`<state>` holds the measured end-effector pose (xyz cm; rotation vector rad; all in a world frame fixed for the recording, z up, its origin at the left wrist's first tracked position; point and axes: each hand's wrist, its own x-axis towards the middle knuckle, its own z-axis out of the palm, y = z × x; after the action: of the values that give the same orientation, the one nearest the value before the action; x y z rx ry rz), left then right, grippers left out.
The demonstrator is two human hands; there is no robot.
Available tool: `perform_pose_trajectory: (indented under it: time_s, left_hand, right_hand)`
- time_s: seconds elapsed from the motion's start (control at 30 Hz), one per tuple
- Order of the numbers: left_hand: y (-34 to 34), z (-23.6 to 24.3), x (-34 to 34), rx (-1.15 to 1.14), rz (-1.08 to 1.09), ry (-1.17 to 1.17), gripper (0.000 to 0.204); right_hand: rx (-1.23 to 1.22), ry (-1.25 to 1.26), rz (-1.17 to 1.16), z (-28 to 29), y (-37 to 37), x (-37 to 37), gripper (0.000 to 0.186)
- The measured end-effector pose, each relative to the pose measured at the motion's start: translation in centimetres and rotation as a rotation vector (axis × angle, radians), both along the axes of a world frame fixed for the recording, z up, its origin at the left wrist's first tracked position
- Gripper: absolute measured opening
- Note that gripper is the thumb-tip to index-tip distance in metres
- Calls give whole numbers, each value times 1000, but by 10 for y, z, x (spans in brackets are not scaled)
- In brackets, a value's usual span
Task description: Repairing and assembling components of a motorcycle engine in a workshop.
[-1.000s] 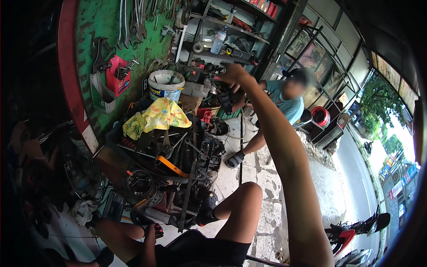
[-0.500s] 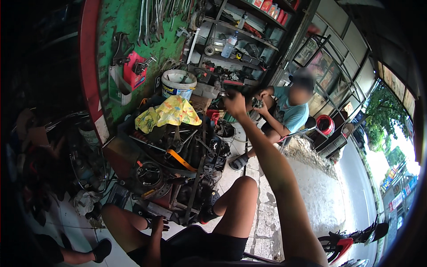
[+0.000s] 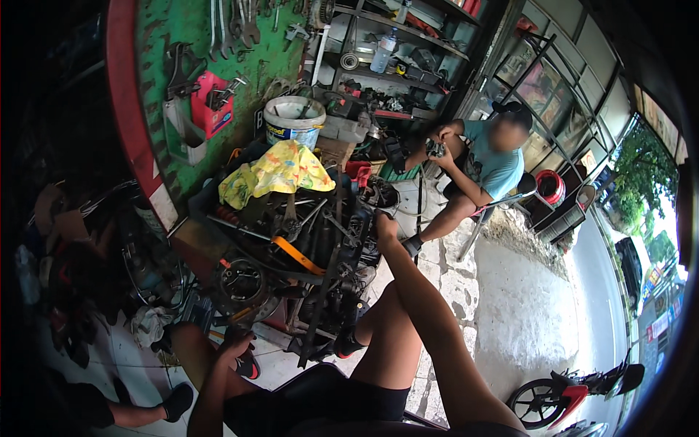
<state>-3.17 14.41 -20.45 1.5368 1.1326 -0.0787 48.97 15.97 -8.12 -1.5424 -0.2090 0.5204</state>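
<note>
My right hand [image 3: 386,228] reaches forward to the right edge of the tool cart, close to dark metal parts and a round dark container [image 3: 381,195]. Its fingers are blurred against the dark parts, so I cannot make out whether they hold anything. Low on the left, my left hand [image 3: 234,345] is over my left leg, fingers loosely bent and apart, nothing visible in it. Between and beyond the hands stands the cart, loaded with wrenches [image 3: 293,227], an orange-yellow strip [image 3: 297,255] and a yellow patterned cloth [image 3: 280,173]. A round tray of small parts [image 3: 242,282] lies nearer me.
Another person [image 3: 495,156] sits at the right, both hands around a small metal part [image 3: 435,149]. A white bucket [image 3: 294,120] stands behind the cart. Wrenches hang on the green board [image 3: 156,95]. Shelves [image 3: 408,69] hold bottles and parts. A motorcycle [image 3: 561,400] stands at lower right.
My right hand has come down and back from beside the seated person to the cart's right edge. My left hand has shifted left and slightly up. The whole view has tilted slightly.
</note>
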Motion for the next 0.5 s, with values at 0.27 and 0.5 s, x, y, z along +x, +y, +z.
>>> perform_pose_trajectory:
  time_s: [0.27, 0.5]
  left_hand:
    - [-14, -73, 25, 236, -407, 335, 40]
    - [0, -176, -23, 319, -410, 338, 40]
  right_hand:
    - [58, 53, 20, 6, -11, 18, 15]
    - [-169, -370, 143, 20, -2, -16, 25]
